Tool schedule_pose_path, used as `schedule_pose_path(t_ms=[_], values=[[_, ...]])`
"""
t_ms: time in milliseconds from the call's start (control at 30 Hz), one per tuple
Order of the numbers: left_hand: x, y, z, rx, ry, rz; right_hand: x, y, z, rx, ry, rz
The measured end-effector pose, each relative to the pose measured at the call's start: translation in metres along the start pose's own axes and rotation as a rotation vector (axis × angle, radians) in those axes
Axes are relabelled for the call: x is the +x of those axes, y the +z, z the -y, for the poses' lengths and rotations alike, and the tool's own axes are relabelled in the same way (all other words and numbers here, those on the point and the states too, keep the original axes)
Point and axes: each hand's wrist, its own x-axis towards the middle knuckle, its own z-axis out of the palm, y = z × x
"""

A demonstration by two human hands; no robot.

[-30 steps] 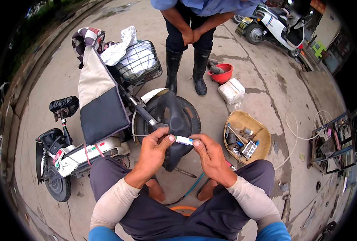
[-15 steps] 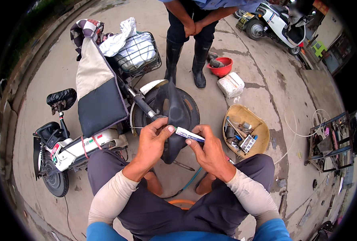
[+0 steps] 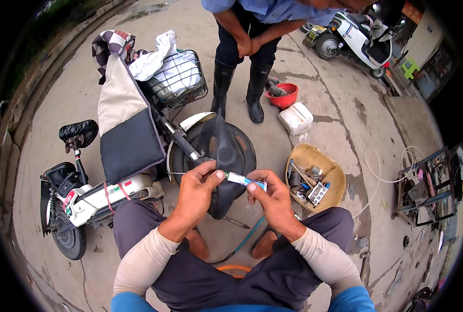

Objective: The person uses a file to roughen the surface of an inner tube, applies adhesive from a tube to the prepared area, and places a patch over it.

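Note:
A small white-and-blue squeeze tube [image 3: 238, 178] with a green cap end lies level between my hands. My left hand [image 3: 194, 195] pinches its capped end between thumb and forefinger. The blue end is gripped in my right hand [image 3: 274, 200], thumb on top. Just beneath them a black rubber inner tube [image 3: 224, 156] bulges out over the wheel [image 3: 248, 148] of a scooter [image 3: 104, 203] lying on its side. A metal lever [image 3: 236, 222] sticks out below the inner tube.
A tan basin [image 3: 335, 179] of tools stands at the right. Beyond it are a white block [image 3: 296, 118] and a red bowl [image 3: 283, 97]. A person in black boots [image 3: 222, 88] stands opposite, hands clasped. A metal rack [image 3: 424, 184] is far right; a teal hose [image 3: 247, 239] lies between my feet.
The squeeze tube has turned in my fingers, showing more of its blue end, and my right thumb has shifted along it. The person opposite leans further in.

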Motion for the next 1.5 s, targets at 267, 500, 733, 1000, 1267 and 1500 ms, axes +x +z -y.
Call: schedule_pose_path(t_ms=[267,500,733,1000,1267,1500], values=[[-0.001,-0.001,0.0,-0.08,-0.075,0.048,0.006,-0.012,0.01,0.176,-0.058,-0.049],[-0.008,0.011,-0.005,-0.116,-0.091,0.072,0.024,-0.008,0.041,-0.147,-0.152,-0.101],[-0.009,0.005,0.0,-0.118,-0.088,0.105,0.02,-0.001,0.064,-0.774,-0.342,-0.045],[-0.011,0.007,-0.001,-0.093,-0.07,0.098,0.027,0.003,0.078,-0.919,-0.52,0.02],[-0.012,0.008,0.003,-0.093,-0.053,0.127,0.032,0.006,0.081,-0.912,-0.486,0.06],[-0.013,0.006,0.0,-0.061,-0.036,0.136,0.032,0.008,0.082,-0.883,-0.465,0.085]])
